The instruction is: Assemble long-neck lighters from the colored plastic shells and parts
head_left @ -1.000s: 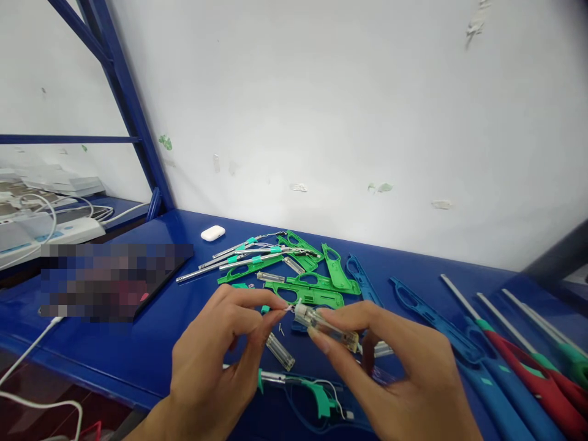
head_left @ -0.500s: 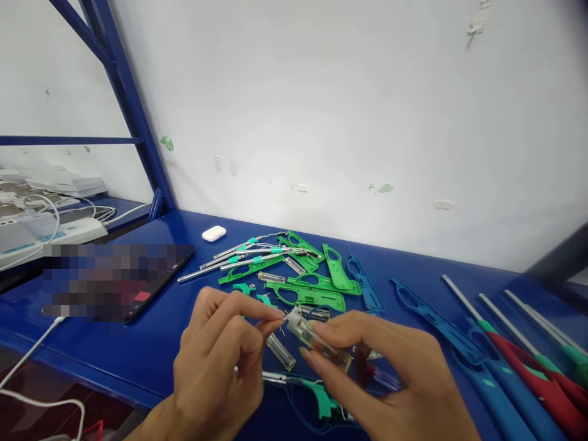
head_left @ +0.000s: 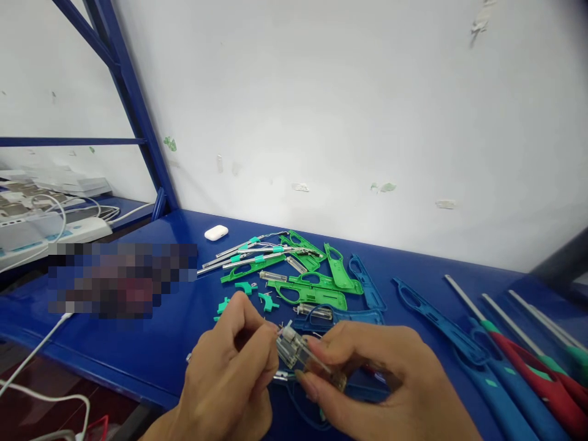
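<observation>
Between the thumb and fingers of my right hand is a clear lighter fuel tank, tilted with its white top end toward the left. My left hand is closed in a pinch right at that white end. Whatever its fingertips grip is too small or hidden to make out. Another clear tank lies under the held one, partly covered. Beyond my hands are small green triggers, green lighter shell halves and a blue shell half.
Metal lighter tubes with wires lie at the back, near a white earbud case. Assembled red lighters and blue lighters lie on the right. At left are a blurred-out flat device and its white cable.
My left hand has moved down and slightly right, its fingers more curled at the tank's white end. The green triggers behind it now show more. My right hand has shifted slightly down.
</observation>
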`<state>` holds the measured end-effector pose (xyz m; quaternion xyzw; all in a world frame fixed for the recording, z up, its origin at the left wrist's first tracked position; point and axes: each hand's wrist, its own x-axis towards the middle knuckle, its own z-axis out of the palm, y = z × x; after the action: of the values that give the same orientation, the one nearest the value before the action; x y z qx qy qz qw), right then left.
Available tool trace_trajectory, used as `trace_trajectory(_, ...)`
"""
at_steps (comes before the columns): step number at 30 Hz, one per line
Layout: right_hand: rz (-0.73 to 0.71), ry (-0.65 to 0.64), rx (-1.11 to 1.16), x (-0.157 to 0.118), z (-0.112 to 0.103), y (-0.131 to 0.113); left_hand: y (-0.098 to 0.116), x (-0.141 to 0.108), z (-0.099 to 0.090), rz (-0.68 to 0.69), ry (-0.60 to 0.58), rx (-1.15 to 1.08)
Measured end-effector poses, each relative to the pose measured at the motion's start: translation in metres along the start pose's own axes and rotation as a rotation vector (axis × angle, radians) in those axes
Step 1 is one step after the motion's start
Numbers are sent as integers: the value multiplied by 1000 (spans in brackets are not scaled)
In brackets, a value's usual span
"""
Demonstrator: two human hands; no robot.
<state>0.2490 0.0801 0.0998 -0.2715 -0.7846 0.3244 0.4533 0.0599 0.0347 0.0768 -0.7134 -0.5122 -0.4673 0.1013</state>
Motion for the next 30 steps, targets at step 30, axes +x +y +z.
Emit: trace_trajectory(30, 227, -336, -479, -36, -35, 21, -4, -21, 29, 165, -572, -131)
